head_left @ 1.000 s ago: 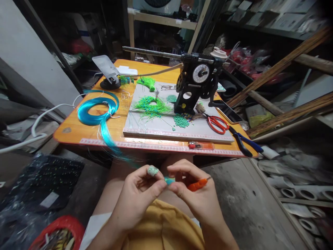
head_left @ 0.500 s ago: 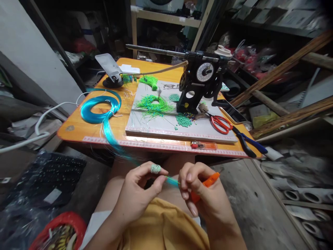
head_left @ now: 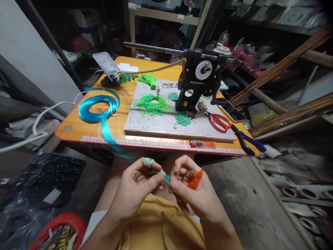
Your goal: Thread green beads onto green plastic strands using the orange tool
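Over my lap, my left hand (head_left: pixel 140 178) is closed in a pinch on a thin bunch of blue and green strands (head_left: pixel 166 179). A pale speckled wrap (head_left: pixel 148 162) covers part of its index finger. Close beside it, my right hand (head_left: pixel 191 185) pinches the other end of these strands. An orange-handled tool (head_left: pixel 195 180) also sits in my right hand, its lower part hidden by the fingers. On the table beyond, a coil of blue filament (head_left: pixel 95 116) trails its loose tail over the front edge toward my left hand.
A black hand-cranked winder (head_left: pixel 189 90) stands on a pale board (head_left: pixel 161 130) with green tufts (head_left: pixel 153 104) and turquoise beads (head_left: pixel 182 119). Red-handled scissors (head_left: pixel 220 123), pliers (head_left: pixel 244 139) and an orange lighter (head_left: pixel 203 143) lie to the right. A red basin (head_left: pixel 63 222) is on the floor at left.
My right hand drew away to the right with the strands stretched between the hands, then came back close to the left. Green strand ends now stick out by my left fingertips.
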Demonstrator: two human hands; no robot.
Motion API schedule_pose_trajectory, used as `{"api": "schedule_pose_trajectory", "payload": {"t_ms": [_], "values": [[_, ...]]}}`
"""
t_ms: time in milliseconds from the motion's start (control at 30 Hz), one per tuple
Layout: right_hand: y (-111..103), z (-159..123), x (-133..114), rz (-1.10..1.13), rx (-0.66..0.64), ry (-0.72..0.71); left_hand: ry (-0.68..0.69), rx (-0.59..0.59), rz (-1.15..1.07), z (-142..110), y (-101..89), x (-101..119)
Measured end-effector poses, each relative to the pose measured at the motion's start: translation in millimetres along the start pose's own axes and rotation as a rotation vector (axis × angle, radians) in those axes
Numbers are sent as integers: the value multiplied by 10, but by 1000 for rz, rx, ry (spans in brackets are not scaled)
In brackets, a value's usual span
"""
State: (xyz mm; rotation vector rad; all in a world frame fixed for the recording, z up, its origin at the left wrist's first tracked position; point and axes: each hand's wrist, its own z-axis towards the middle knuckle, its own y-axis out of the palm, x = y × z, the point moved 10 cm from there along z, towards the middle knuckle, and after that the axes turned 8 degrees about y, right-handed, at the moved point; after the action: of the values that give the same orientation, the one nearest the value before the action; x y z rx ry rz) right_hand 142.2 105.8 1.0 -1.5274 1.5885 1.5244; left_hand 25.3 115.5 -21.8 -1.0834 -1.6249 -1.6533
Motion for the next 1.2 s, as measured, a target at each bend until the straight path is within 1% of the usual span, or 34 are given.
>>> {"api": "schedule_pose_trajectory", "payload": {"t_ms": [100, 367, 467, 567, 633, 700, 767, 833, 900, 967, 1033, 1067, 1133, 1200], "values": [[37, 9, -20, 25, -30, -8, -13, -18, -9, -1, 21, 1], [44, 9, -4, 37, -35, -4, -22, -25, -17, 0, 53, 12], [18, 16, 12, 45, -10, -10, 7, -12, 40, -11, 51, 31], [-48, 27, 2, -15, 62, -14, 84, 28, 184, -35, -12, 88], [-89, 24, -41, -153, 120, -25, 174, 21, 366, -58, -37, 168], [-85, 4, -126, -370, 151, -73, 299, -39, 607, -90, 6, 271], [-29, -38, -231, -625, 168, -173, 452, -104, 850, -142, 95, 376], [45, -95, -305, -857, 195, -288, 585, -134, 1043, -196, 184, 456], [115, -148, -332, -1030, 229, -385, 670, -134, 1150, -231, 259, 512], [158, -187, -329, -1124, 260, -445, 706, -125, 1177, -241, 314, 549], [145, -230, -353, -1096, 304, -487, 723, -103, 1159, -238, 336, 585], [113, -247, -364, -1010, 310, -488, 728, -84, 1143, -235, 331, 602], [15, -248, -347, -709, 266, -431, 743, -40, 1110, -230, 295, 629], [-50, -206, -270, -385, 166, -328, 754, -6, 1081, -224, 243, 626]]}}
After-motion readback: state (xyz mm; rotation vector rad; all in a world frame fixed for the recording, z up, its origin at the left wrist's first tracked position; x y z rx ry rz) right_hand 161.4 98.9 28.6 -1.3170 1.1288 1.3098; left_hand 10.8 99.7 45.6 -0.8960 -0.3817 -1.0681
